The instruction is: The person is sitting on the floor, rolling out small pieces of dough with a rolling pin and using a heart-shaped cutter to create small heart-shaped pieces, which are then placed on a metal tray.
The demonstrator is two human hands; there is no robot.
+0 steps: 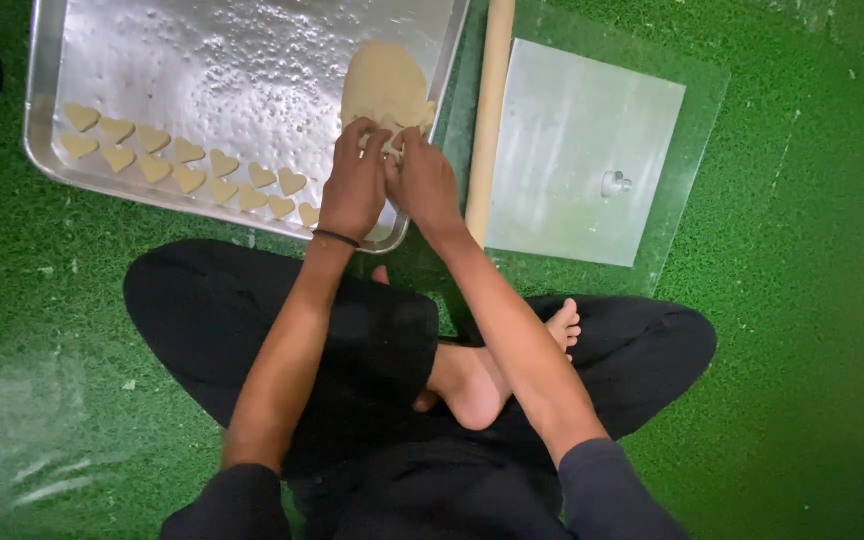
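— Where are the hands?

— Both sit together at the near right corner of the metal tray (47, 100). The left hand (355, 185) and the right hand (422, 185) curl their fingertips onto the lower edge of a flat dough sheet (384, 85), pinching at it; what lies between the fingers is hidden.

— And the dough?

— It lies on the tray's right side. Two rows of heart-shaped dough pieces (190, 168) run along the tray's near edge.

— Anything beside it?

— A wooden rolling pin (490, 100) lies just right of the tray, then a clear square board (592, 150), all on green floor covering (802, 300).
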